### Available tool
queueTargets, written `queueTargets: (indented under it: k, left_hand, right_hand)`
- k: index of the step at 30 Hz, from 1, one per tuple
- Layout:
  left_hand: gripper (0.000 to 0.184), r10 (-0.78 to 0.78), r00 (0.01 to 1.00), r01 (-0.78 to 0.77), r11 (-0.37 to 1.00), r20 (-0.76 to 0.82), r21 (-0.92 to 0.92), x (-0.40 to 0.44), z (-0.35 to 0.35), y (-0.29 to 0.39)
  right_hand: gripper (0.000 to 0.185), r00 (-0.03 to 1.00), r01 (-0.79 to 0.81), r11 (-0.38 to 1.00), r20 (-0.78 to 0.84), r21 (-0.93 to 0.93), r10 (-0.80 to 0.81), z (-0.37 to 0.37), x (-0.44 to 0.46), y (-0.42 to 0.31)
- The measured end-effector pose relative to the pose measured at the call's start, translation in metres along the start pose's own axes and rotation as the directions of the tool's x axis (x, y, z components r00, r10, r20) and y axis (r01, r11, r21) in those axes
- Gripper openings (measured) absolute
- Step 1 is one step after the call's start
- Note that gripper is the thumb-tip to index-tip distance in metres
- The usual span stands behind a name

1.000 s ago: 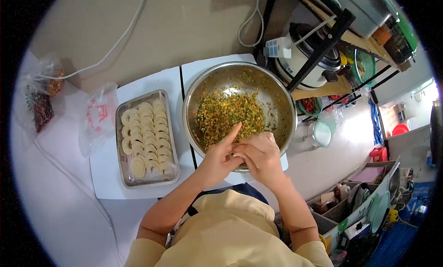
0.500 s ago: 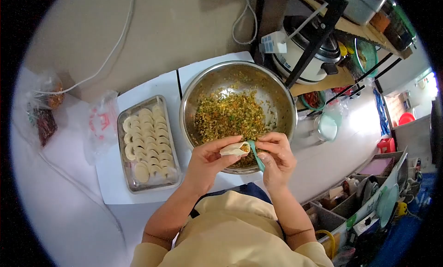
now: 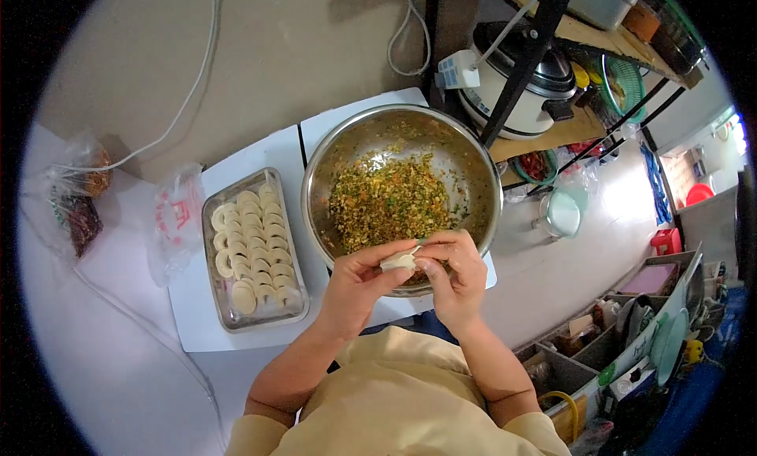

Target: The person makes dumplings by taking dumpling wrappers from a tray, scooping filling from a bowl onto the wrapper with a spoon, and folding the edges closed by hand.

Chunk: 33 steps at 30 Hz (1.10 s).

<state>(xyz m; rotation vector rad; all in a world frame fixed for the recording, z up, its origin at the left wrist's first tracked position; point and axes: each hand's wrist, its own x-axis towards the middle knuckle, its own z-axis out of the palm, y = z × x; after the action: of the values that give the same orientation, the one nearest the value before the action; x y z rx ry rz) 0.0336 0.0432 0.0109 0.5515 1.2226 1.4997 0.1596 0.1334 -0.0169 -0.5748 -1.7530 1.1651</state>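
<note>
Over the near rim of a large steel bowl [image 3: 311, 219], my left hand [image 3: 355, 286] pinches a pale dough wrapper [image 3: 400, 260] between thumb and fingers. My right hand [image 3: 456, 278] is closed on the wrapper's right side, its fingertips against the edges. A small bit of green shows at the right fingertips; most of it is hidden. Chopped yellow-green filling [image 3: 386, 199] lies in the bowl. Left of the bowl, a metal tray [image 3: 229, 318] holds rows of folded dumplings [image 3: 251, 235] and round flat wrappers [image 3: 244, 297] at its near end.
Plastic bags [image 3: 175, 219] lie left of the tray. At the upper right, a rack [image 3: 520, 77] holds a rice cooker [image 3: 505, 101] and baskets. A white bucket [image 3: 561, 213] stands right of the bowl. Crates [image 3: 560, 369] of goods are at the lower right.
The wrapper was hidden by the hands, then showed open with filling inside; now its edges are pinched together. The green tool, clearly visible half a second ago, is mostly hidden at the right hand.
</note>
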Motion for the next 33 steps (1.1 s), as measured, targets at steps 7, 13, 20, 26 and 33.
queueTargets:
  k: [7,13,20,26,33]
  left_hand:
    - [0.032,0.037,0.999,-0.035,0.984,0.007,-0.173,0.000,0.003,-0.003]
    - [0.032,0.036,0.998,-0.020,0.967,0.059,-0.254,0.001,0.005,-0.009]
    - [0.032,0.026,0.999,-0.020,0.973,0.026,-0.232,0.001,0.004,-0.007]
    - [0.029,0.075,0.997,-0.072,0.979,0.008,-0.193,0.000,0.005,-0.008]
    - [0.027,0.063,0.998,-0.060,0.982,0.008,-0.176,0.000,0.006,-0.007]
  right_hand:
    - [0.009,0.945,-0.252,0.835,-0.062,0.489,0.321,0.005,0.000,0.001]
    - [0.008,0.933,-0.301,0.734,0.027,0.609,0.360,0.004,-0.003,0.004]
    - [0.010,0.969,-0.221,0.933,-0.049,0.284,0.244,0.001,-0.003,0.003]
    - [0.021,0.964,-0.250,0.888,0.015,0.385,0.265,0.002,-0.001,-0.001]
    - [0.019,0.977,-0.188,0.893,-0.015,0.409,0.213,0.002,-0.006,0.005]
